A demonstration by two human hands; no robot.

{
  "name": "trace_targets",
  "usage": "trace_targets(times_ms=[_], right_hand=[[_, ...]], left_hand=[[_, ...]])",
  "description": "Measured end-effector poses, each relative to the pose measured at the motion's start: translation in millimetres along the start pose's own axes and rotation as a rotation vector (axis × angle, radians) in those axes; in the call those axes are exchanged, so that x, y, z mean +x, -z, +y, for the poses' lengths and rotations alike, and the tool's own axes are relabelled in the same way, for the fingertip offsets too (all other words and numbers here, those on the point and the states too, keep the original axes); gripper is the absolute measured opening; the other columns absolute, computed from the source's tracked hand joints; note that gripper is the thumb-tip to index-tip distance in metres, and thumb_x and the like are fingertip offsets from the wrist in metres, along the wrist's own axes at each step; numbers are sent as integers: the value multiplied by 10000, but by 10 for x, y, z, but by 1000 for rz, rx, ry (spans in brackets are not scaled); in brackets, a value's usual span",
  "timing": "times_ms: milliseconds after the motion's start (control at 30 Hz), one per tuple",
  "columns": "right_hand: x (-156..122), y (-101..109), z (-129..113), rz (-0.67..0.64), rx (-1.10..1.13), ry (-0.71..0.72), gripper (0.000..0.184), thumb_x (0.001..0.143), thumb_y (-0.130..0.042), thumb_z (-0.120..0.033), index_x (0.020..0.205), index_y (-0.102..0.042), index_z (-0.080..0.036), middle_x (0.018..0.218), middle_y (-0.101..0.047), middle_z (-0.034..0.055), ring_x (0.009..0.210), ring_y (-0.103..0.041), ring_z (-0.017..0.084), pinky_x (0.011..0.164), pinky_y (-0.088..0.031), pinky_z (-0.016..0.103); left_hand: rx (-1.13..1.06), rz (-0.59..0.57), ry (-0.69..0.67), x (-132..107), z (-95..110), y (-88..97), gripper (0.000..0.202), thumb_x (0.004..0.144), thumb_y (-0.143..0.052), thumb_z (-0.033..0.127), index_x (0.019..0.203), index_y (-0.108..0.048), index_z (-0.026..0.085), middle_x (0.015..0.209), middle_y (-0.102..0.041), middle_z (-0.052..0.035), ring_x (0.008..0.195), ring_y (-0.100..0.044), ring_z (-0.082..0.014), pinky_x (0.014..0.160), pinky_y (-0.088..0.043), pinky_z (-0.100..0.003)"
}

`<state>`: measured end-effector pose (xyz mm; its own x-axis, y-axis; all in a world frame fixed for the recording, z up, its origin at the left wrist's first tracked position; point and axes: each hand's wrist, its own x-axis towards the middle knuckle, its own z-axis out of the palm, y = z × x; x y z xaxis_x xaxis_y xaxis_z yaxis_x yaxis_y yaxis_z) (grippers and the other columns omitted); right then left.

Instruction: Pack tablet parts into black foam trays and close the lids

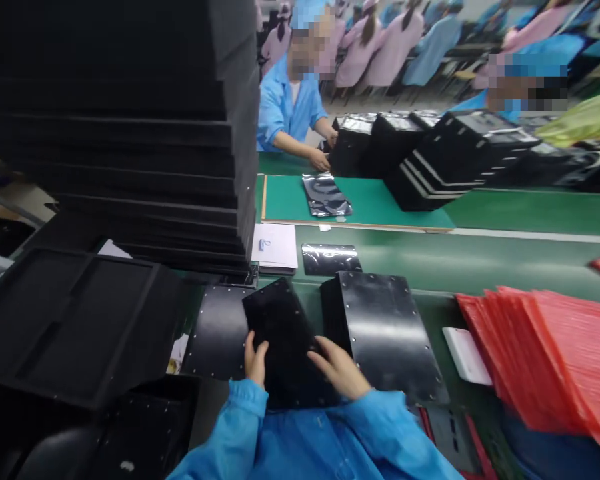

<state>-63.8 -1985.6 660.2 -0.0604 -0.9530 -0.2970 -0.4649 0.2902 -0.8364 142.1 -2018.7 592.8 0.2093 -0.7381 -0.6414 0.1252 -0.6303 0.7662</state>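
Note:
Both my hands are at the bottom centre, in blue sleeves. My left hand (256, 360) grips the left edge of a glossy black riveted panel (283, 340), and my right hand (340, 368) presses on its right edge. The panel stands tilted, its lower part hidden behind my hands and sleeves. Just left of it lies a similar black panel (219, 333). To its right sits a black box-like case (380, 327) with rivets along its edges. A silver-black antistatic bag (330, 259) lies flat beyond my hands.
A tall stack of black foam sheets (120, 133) rises at left, above a black foam tray (75, 320). Red bags (545, 353) are piled at right. White papers (275, 245) lie on the green conveyor (520, 260). A co-worker (290, 107) handles black cases across the belt.

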Motion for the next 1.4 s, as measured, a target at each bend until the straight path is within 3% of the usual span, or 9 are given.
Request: trace_targets(times_ms=[233,433,533,633,733,833,933,1167,1400], right_hand=[[-582,1513,463,332,162,-155,606,699,-606,-659,1061,-684,-179,1091,-697,107,1067,-623,334,952,-491,445],[-742,2094,1150,567,190,-19,545,781,-548,-621,1122,-671,-214,1191,-654,99,1118,-598,286,950,-492,417],[-555,2260,1614,616,40,-11,527,842,-485,-558,1201,-619,-195,1234,-622,126,1135,-580,281,952,-480,434],[-225,2160,2071,497,-263,-73,608,750,-622,-495,1249,-570,-150,1329,-539,177,1256,-464,356,1012,-401,522],[-20,1941,2421,367,-434,-87,543,728,-649,-395,1201,-581,-136,1362,-500,191,1299,-397,389,1036,-334,565],[-60,1945,2602,442,-297,-49,439,799,-532,-358,1170,-558,-124,1213,-591,192,1141,-538,325,947,-424,475],[-235,2202,2445,527,-223,-2,470,794,-511,-384,1201,-509,-149,1085,-623,148,967,-586,284,803,-458,403],[-421,2549,1264,119,-719,231,216,728,-555,-137,934,-602,-179,890,-607,100,847,-519,240,716,-278,342],[-384,2772,1314,223,-933,80,186,734,-563,-139,916,-596,-154,858,-599,119,806,-475,254,664,-207,341]], left_hand=[[-122,-543,-175,-646,444,-1149,636,674,-722,465,1218,-568,173,1150,-666,-147,1078,-630,-267,943,-468,-377],[200,-427,-497,-859,454,-1741,521,733,-641,491,1135,-598,162,1132,-658,-142,1079,-617,-266,960,-463,-422],[575,-234,-878,-1114,400,-1908,401,795,-594,390,1137,-607,180,1256,-585,-140,1206,-526,-279,1040,-399,-477],[895,-286,-1146,-1456,338,-2141,370,859,-523,311,1205,-574,191,1301,-556,-129,1236,-500,-256,1063,-385,-473],[1159,-385,-1235,-1699,223,-2430,420,874,-502,315,1271,-531,182,1361,-517,-136,1289,-451,-269,1071,-380,-483],[1383,-304,-1208,-1758,86,-2652,511,854,-539,374,1323,-496,175,1453,-418,-151,1371,-334,-323,1090,-327,-549],[1508,-179,-1156,-1717,-22,-2746,591,849,-546,435,1365,-456,161,1490,-360,-167,1402,-270,-344,1106,-270,-581],[1539,-184,-1152,-1651,-82,-2742,798,779,-570,611,1411,-409,153,1511,-311,-194,1422,-206,-373,1131,-168,-599],[1509,-263,-1079,-1653,-65,-2727,941,710,-591,696,1430,-376,130,1527,-253,-226,1434,-140,-397,1131,-101,-619]])
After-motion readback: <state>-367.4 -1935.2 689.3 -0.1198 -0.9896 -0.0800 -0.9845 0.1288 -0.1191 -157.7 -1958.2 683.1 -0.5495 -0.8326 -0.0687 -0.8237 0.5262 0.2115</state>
